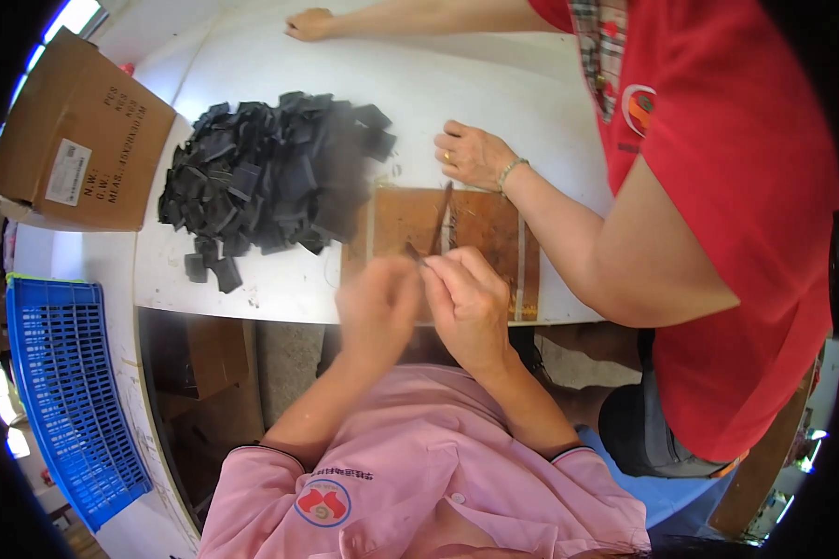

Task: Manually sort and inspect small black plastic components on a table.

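Observation:
My right hand is closed, with thumb and fingertips pinching a small dark piece just above the near side of a brown board. Close beside it on the left, my left hand is smeared by motion, so its fingers do not show clearly. Lying on the board, a thin dark strip runs from its far edge toward my hands. Left of the board spreads a big heap of flat black pieces, with its right side blurred.
A brown cardboard box stands at the table's far left. Below it, a blue plastic basket leans at the left edge. At the right, a person in red rests one hand beside the board; the other hand reaches across the far white tabletop.

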`<state>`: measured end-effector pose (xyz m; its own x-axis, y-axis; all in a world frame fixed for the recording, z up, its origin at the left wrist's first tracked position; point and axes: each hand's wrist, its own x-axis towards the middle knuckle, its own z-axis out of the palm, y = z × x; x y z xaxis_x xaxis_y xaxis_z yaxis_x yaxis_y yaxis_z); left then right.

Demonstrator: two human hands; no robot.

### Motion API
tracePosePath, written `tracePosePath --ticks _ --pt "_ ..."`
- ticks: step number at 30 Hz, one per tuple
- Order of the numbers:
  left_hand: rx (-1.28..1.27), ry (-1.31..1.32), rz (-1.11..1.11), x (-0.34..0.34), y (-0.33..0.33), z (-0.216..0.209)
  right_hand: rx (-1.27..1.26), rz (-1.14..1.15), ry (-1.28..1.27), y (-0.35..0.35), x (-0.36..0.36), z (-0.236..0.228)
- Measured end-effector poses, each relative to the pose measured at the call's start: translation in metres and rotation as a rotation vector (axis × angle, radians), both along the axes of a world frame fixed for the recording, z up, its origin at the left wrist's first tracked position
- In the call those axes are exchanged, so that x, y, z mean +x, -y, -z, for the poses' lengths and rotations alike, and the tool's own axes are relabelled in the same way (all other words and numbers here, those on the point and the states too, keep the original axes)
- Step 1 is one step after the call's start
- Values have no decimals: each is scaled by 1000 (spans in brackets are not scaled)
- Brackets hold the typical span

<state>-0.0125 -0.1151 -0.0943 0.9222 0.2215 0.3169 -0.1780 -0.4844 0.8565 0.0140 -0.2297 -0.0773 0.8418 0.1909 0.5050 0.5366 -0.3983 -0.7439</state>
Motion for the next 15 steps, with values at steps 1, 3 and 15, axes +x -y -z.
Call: tracePosePath --ticks 1,3,15 --pt "47 46 -30 1 2 -1 -69 57 28 -1 -2 1" --pt "-4 74 -88 4 9 -4 -172 155 50 -2 -4 6" --pt "-701 -332 81 9 -4 -30 1047 -308 -1201 18 5 0"
